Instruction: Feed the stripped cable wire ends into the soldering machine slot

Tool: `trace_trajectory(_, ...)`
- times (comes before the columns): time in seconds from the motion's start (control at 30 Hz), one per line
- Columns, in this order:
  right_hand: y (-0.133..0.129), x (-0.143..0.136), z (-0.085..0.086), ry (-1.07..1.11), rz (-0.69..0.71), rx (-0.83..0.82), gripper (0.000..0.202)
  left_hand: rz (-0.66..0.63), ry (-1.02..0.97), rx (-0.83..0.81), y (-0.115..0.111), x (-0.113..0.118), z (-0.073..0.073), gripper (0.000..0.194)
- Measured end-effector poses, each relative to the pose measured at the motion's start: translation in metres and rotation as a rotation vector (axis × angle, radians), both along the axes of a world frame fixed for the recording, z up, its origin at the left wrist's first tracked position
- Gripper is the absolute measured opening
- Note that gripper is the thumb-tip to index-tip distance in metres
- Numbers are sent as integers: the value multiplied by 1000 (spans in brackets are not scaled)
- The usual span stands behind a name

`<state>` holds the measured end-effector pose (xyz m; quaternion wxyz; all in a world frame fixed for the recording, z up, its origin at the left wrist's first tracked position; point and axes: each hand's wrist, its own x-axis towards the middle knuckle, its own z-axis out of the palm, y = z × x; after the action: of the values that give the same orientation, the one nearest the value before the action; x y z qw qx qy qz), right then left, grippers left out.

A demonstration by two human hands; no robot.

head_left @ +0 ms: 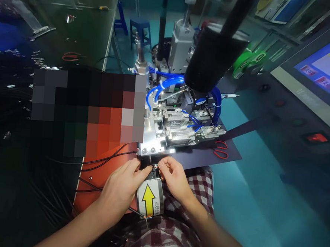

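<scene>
My left hand (pixel 123 186) and my right hand (pixel 173 174) meet at the front edge of a small metal fixture machine (pixel 176 128). Between their fingertips they pinch a thin black cable end (pixel 154 167) with a tiny connector, held just under the machine's plate. The left thumb and forefinger press the black part; the right fingers grip the tip from the right. Below the hands a grey plate with a yellow arrow label (pixel 149 200) points up toward the machine. More black cables (pixel 104 160) run off to the left over an orange surface.
Blue air tubes (pixel 161 88) loop over the machine; a black cylinder (pixel 214 55) hangs above it. Red-handled scissors (pixel 220 149) lie on a dark mat at right. A control panel with red switch (pixel 316 138) and a screen (pixel 327 70) stands right. Blue stools (pixel 139 30) stand behind.
</scene>
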<state>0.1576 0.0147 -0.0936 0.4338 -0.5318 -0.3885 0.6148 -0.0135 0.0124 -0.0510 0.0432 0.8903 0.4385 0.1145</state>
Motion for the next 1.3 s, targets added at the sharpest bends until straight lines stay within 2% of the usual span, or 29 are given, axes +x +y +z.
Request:
trace_trajectory(0.17, 1, 1, 0, 89, -3, -77, 30, -10, 3, -37, 1, -1, -4, 33)
trace_trajectory(0.33, 3, 3, -1, 169, 61, -132, 35, 32, 47, -148, -1, 0, 4, 33)
trace_trajectory(0.47, 2, 4, -4, 167, 56, -103, 37, 28, 31, -234, -5, 6, 9, 39)
trace_trajectory(0.73, -2, -8, -6, 115, -21, -29, 30, 37, 21, -282, -5, 13, 1, 38)
trace_trajectory(0.83, -8, -14, -6, 53, -78, 35, 28, 72, -5, -263, -6, 15, 1, 36)
trace_trajectory(0.93, -12, -17, -7, -38, -168, 128, 27, 94, -127, -227, -10, 11, -2, 37)
trace_trajectory(1.03, -11, -19, -9, 21, -151, 95, 29, 154, -222, -180, -19, -1, -8, 37)
trace_trajectory(1.2, -7, -18, -9, 154, -88, 5, 34, 223, -137, -33, -48, -24, -16, 52)
trace_trajectory(1.3, -7, -16, -7, 187, -91, -16, 37, 291, -59, -13, -61, -29, -16, 52)
